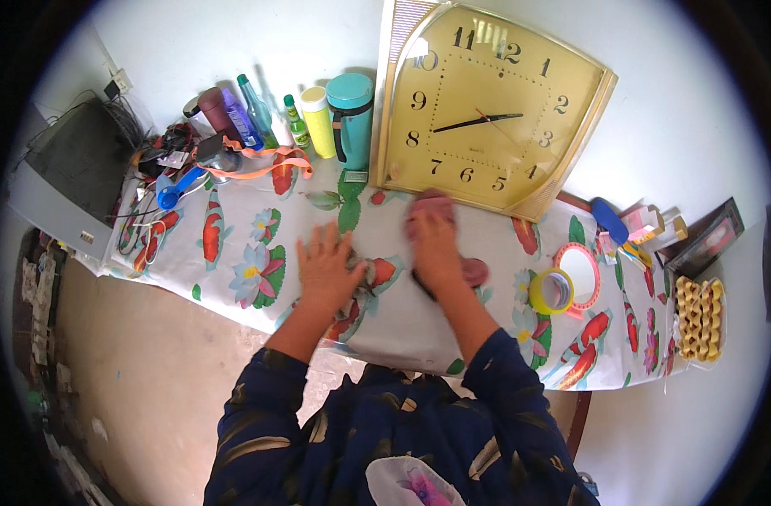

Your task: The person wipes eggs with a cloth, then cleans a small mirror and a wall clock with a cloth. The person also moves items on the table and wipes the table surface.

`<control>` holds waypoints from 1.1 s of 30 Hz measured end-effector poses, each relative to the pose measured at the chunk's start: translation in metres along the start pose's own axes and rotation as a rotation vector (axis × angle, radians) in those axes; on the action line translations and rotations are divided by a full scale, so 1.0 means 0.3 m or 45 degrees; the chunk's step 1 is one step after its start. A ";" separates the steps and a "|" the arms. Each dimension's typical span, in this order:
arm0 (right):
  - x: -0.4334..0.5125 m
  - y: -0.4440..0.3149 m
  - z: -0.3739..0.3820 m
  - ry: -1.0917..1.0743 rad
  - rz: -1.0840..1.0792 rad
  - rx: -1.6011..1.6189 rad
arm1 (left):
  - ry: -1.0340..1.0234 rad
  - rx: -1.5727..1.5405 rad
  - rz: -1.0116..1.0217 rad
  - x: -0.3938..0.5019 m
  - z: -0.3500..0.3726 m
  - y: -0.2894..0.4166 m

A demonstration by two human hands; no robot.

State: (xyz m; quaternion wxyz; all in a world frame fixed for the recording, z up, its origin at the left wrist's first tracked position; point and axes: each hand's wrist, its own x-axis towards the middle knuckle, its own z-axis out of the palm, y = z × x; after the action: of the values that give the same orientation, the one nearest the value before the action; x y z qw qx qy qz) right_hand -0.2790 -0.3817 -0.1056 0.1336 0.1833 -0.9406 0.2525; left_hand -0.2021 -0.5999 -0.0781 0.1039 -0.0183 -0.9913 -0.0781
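My left hand [325, 269] lies palm down with its fingers spread on the white tablecloth [385, 322], which is printed with koi and lotus flowers. A small greyish thing [362, 272] shows at its thumb; I cannot tell whether it is a rag or part of the print. My right hand [437, 250], blurred, presses a dusty-red cloth [431, 205] on the table just below a large gold-framed wall clock [480, 152]. The clock leans against the wall. A round dark-red thing [476, 272] sits beside my right wrist, partly hidden.
Along the wall stand a teal jug [349, 126], a yellow tumbler [319, 126] and several bottles. A grey television [69, 202] and an orange-strapped device [218, 154] are left. At right are a roll of tape [551, 291], a pink-framed mirror [580, 275] and an egg tray [699, 319].
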 end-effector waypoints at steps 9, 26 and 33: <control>-0.141 0.057 -0.113 -0.092 -0.120 0.036 | 0.105 -0.487 -0.349 -0.025 0.096 -0.241; -0.320 -0.158 -0.117 -0.304 -0.239 0.178 | 0.083 -0.160 0.038 0.062 0.069 -0.271; -0.171 -0.002 -0.144 0.202 0.497 -0.505 | 0.084 -0.150 0.158 0.061 0.071 -0.295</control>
State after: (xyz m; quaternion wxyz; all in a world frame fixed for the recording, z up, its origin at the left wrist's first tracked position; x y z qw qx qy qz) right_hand -0.2258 -0.3452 -0.0868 0.1888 -0.0512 -0.9758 0.0981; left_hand -0.2291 -0.6835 -0.1082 0.1398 -0.0831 -0.9780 -0.1304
